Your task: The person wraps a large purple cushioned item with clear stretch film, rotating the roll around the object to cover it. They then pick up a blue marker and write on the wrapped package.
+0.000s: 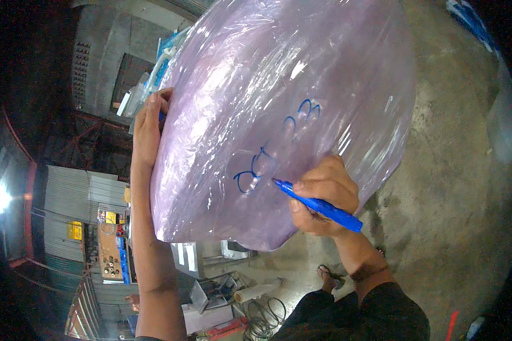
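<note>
A large, bulging bundle in shiny, translucent pink-purple plastic wrap (227,113) fills the middle and top of the head view. Blue handwriting (250,175) slants across its near face. My right hand (327,190) grips a blue marker pen (318,206), its tip at the plastic just beside the lowest writing. Against the bundle's left side rests my left hand (149,122), fingers curled. A small bit of blue shows beneath those fingers; what it belongs to is hidden.
Bare concrete floor (449,187) lies to the right. Below the bundle are a metal box (210,292), a pale roll (257,290) and coiled cable (264,318). A tool board (109,250) hangs at the left. A sandalled foot (330,277) stands on the floor.
</note>
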Demonstrator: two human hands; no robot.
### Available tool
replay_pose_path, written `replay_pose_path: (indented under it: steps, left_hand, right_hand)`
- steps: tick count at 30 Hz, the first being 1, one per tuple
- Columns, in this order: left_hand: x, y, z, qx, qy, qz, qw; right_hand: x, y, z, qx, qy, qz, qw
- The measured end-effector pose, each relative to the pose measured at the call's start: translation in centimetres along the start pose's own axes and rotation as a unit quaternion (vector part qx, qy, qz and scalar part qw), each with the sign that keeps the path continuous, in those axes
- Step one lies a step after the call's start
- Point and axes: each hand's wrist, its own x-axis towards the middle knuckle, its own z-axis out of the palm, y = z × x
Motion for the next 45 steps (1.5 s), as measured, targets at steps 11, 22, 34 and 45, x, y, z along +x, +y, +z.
replay_pose_path:
  steps: [11, 22, 34, 45]
  left_hand:
    - [-0.7, 1.6, 0.4, 0.088, 0.022, 0.063, 0.994]
    - [0.0, 0.4, -0.2, 0.021, -0.007, 0.011, 1.000]
    - [0.2, -0.2, 0.0, -0.018, -0.002, -0.023, 1.000]
    - [0.1, -0.9, 0.1, -0.037, -0.004, -0.034, 0.999]
  right_hand:
    - [-0.1, 0.5, 0.0, 0.025, -0.008, 0.014, 1.000]
    - [-0.3, 0.8, -0.9, 0.059, 0.021, 0.005, 0.998]
    - [0.8, 2.0, -1.5, 0.026, -0.033, -0.018, 0.999]
    - [-0.6, 2.6, -1.9, 0.016, 0.004, 0.059, 0.998]
